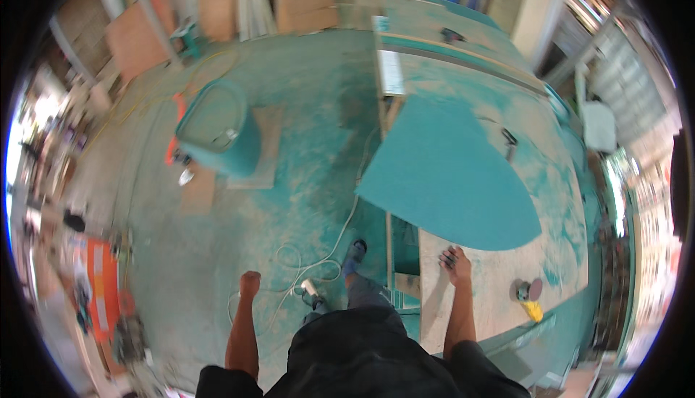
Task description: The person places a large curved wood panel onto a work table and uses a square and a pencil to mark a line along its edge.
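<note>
On tbl [486,287], teal panel [450,177] lies nr R hand [456,265].

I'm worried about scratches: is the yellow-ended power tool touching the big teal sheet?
Apart. The head view shows bare wooden tabletop between the power tool and the near curved edge of the teal sheet.

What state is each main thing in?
Teal curved flat panel: lying flat, overhanging brown wooden bench at left
Yellow-grey handheld disc tool: set down, unheld
Thin white cable: loosely looped
Large teal rounded tub: standing
Left bare hand: curled
Right bare hand: fingers bent; contents unclear
</note>
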A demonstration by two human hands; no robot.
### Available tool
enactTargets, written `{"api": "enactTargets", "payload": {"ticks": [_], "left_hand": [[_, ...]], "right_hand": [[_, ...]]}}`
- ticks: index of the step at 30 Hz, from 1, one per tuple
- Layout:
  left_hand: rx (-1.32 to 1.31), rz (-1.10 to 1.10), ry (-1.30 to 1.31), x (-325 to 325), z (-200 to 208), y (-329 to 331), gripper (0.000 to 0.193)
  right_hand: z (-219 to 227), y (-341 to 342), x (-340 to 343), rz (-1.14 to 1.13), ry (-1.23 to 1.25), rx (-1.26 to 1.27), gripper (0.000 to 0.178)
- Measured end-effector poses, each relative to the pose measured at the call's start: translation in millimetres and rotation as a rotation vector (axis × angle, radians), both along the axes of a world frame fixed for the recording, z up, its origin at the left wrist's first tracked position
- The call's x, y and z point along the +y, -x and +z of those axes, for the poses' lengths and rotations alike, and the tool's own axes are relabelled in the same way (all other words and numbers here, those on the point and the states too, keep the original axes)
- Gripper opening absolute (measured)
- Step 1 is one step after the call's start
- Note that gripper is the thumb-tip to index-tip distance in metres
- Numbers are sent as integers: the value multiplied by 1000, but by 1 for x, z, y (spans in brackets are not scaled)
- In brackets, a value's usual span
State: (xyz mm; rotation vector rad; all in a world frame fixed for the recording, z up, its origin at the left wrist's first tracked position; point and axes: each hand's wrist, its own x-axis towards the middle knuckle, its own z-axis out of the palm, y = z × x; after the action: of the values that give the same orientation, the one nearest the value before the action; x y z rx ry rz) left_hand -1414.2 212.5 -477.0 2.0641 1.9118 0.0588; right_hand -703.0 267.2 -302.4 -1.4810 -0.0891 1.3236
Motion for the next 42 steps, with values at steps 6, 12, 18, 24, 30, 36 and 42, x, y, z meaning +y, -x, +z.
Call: {"api": "enactTargets", "payload": {"ticks": [6, 12, 18, 24, 30, 36, 42], "left_hand": [[-1210, 735, 513, 141, 60, -184, 30], [-743, 234, 181, 312, 132, -307, 34], [-767, 88, 119, 403, 144, -390, 46], [-591, -99, 178, 422, 119, -375, 54], [-537, -112, 237, 496, 120, -312, 56], [-450, -75, 25, 595, 115, -259, 48], [-462, -175, -187, 651, 112, -259, 44]], "right_hand": [[5, 18, 34, -242, 136, -236, 40], [20, 26, 57, -283, 230, -187, 31], [27, 11, 65, -213, 288, -131, 31], [21, 18, 69, -214, 322, -238, 30], [28, 84, 88, -49, 412, -251, 40], [45, 137, 91, -397, 494, -162, 55], [37, 175, 96, -464, 497, 0, 52]]}}
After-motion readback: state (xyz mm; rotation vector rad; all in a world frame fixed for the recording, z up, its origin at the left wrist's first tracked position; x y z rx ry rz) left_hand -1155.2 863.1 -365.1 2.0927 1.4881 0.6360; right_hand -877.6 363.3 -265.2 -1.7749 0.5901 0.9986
